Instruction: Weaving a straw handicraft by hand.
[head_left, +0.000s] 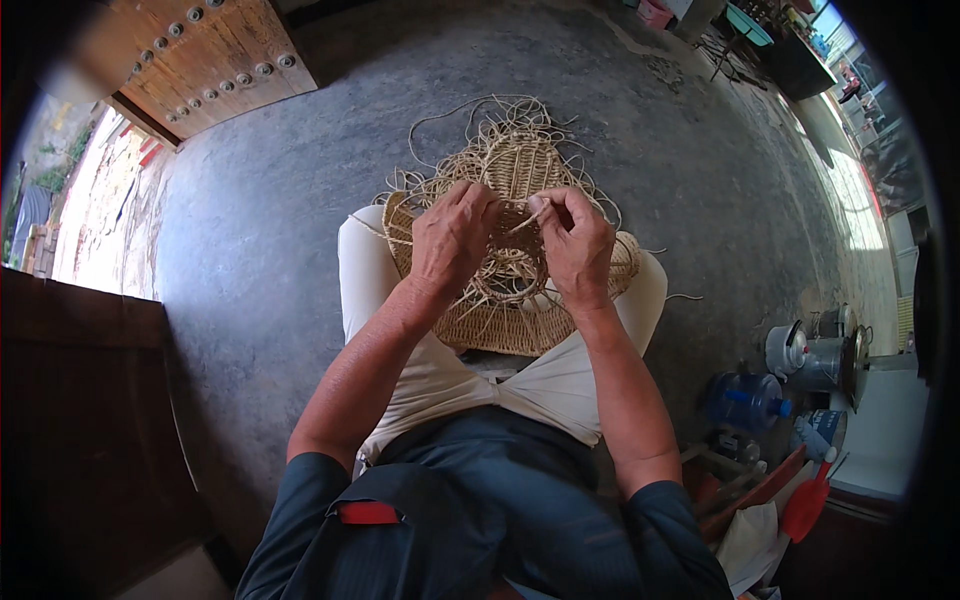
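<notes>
A pale woven straw piece lies across my knees, with a round opening in its middle and many loose strands around its far edge. Over it, the thumb and fingers of my right hand pinch a straw cord whose short end points down toward the left. My left hand is closed at the same height, fingers curled around the strand that runs between both hands; its fingertips are partly hidden. The tightly woven near band of the piece rests between my thighs.
Grey concrete floor surrounds me. A studded wooden door stands at far left, a dark wooden panel at near left. On the right are a blue water jug, a metal pot, a kettle and a red scoop-like thing.
</notes>
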